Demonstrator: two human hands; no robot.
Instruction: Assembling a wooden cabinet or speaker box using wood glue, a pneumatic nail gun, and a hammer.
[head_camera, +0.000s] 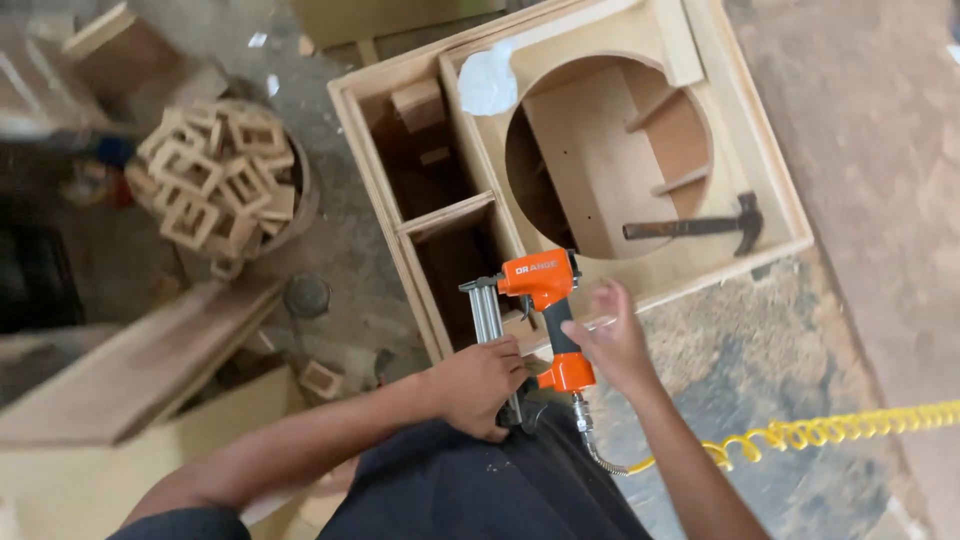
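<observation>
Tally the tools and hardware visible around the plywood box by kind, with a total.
Orange nail gun, with the left hand at its magazine and the right hand by its grip: 1
Hammer lying on the plywood box: 1
Yellow coiled air hose: 1
White crumpled bag: 1
Total: 4

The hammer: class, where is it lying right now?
In the head view the hammer lies on the right side of the wooden speaker box, just right of its round cutout, beyond the orange nail gun.
</observation>
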